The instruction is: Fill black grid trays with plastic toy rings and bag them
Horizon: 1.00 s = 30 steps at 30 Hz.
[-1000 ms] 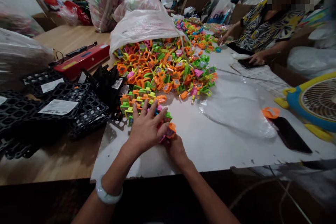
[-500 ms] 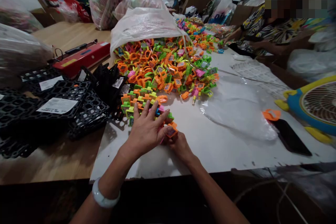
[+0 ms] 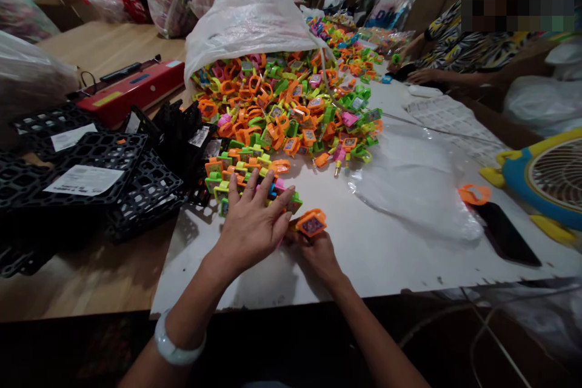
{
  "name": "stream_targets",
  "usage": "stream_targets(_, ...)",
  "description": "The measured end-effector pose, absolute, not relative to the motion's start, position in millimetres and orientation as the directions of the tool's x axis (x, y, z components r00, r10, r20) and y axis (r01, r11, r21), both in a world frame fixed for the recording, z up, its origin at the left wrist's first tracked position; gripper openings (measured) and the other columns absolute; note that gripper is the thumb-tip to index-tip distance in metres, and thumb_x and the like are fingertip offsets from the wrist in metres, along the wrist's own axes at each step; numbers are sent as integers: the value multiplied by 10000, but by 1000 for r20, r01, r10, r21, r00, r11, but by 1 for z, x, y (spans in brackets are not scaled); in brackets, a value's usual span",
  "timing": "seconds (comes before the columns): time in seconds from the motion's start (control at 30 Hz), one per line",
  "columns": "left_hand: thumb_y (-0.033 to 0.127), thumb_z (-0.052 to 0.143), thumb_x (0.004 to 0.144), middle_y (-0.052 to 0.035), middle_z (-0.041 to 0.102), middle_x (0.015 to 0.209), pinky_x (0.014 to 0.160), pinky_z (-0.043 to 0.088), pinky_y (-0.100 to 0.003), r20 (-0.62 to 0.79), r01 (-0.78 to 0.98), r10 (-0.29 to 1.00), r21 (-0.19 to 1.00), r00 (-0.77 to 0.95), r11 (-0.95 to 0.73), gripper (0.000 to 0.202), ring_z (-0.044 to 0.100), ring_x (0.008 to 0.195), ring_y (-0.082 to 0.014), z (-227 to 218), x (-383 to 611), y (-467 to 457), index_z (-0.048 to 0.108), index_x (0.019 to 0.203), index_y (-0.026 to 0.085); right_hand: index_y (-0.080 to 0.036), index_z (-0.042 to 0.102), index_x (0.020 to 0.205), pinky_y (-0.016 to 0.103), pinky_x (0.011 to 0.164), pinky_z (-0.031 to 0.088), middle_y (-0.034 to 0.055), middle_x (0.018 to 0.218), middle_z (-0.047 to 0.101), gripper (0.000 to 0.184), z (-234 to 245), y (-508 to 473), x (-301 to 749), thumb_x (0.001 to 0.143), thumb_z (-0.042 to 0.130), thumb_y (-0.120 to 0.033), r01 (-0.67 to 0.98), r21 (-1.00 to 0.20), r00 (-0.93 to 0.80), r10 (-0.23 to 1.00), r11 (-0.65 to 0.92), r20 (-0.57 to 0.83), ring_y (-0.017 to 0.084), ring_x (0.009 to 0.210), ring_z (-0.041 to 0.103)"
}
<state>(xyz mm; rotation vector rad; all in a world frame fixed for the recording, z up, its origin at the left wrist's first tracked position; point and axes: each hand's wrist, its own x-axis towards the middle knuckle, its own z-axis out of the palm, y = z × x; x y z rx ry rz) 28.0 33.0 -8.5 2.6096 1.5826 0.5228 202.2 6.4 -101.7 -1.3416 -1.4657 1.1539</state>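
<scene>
My left hand (image 3: 252, 221) lies flat with fingers spread on a packed row of small green, orange and pink toy rings (image 3: 236, 173) on the white tabletop (image 3: 386, 248). My right hand (image 3: 316, 248) sits just right of it, fingers pinched on an orange toy ring (image 3: 311, 222) with a dark square face. Beyond lies a big heap of the same coloured rings (image 3: 291, 103), spilling from a clear plastic bag (image 3: 248, 24).
Black plastic grid trays (image 3: 113, 176) with white labels are stacked at left, a red device (image 3: 131, 88) behind them. A clear plastic sheet (image 3: 409, 188), a dark phone (image 3: 502, 233) and a blue-yellow fan (image 3: 550, 182) lie right. Another person's hand (image 3: 421, 76) works far right.
My right hand has shifted slightly right, bringing the orange ring out from beside the row. The left hand stays flat on the row. The view has tilted a little.
</scene>
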Motion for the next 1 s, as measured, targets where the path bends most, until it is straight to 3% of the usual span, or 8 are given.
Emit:
stream_targets(0.27,507,399,976,-123,362,1569,1151,88,-703,260,855,868,201,423,-477,467,244,1473,-378,-11,29,34,476,1418,377,-192,661,1038,340,807,531,78,1014,729,246,-111,7,188,835,529,-231,354,-914,-121,978,200,168,224,891,660)
stream_targets(0.43,610,416,934,-62,345,1585,1102,40,-773,269,833,846,198,461,-517,486,231,1470,-409,-10,30,34,468,1394,463,-209,681,1046,334,791,527,64,1037,728,260,-102,18,192,907,473,-277,368,-912,-270,959,181,81,225,894,662)
stream_targets(0.57,602,420,937,-39,412,1551,1117,23,-755,270,838,852,206,449,-506,450,284,1453,-394,-10,30,33,520,1353,462,-193,706,917,290,702,510,22,841,728,216,-95,55,222,819,515,-164,422,-872,-465,885,247,26,181,746,645)
stream_targets(0.63,606,422,934,-34,427,1542,1124,22,-745,279,837,848,198,451,-510,450,293,1449,-389,-11,30,33,524,1349,463,-186,707,935,303,739,501,45,872,720,284,-94,89,241,796,473,-104,581,-764,-324,941,281,99,189,790,640)
stream_targets(0.7,607,415,937,-27,436,1537,1129,32,-736,286,838,847,193,449,-510,444,291,1452,-381,-12,30,34,525,1344,468,-161,673,1114,373,910,460,126,1141,682,425,-95,128,259,799,413,-42,786,-582,-57,961,211,270,232,1047,601)
stream_targets(0.8,604,411,941,-26,443,1532,1137,58,-719,292,841,849,195,441,-504,440,285,1458,-366,-13,29,34,522,1344,468,-137,567,1307,493,1035,342,186,1420,515,569,-97,174,281,782,404,11,957,-283,37,949,56,314,309,1305,414)
stream_targets(0.9,595,433,938,-20,444,1530,1141,51,-716,301,840,847,200,438,-505,422,297,1452,-362,-13,29,34,538,1327,470,-126,605,1225,462,979,363,182,1211,637,472,-100,185,294,813,410,-3,989,-120,-57,965,90,255,311,1172,475)
stream_targets(1.0,583,459,934,-10,458,1520,1148,40,-708,308,837,844,201,439,-508,414,304,1449,-359,-13,29,34,541,1324,473,-151,663,1003,371,908,394,130,977,669,285,-102,163,296,849,442,-57,977,-105,-157,959,186,235,265,995,508)
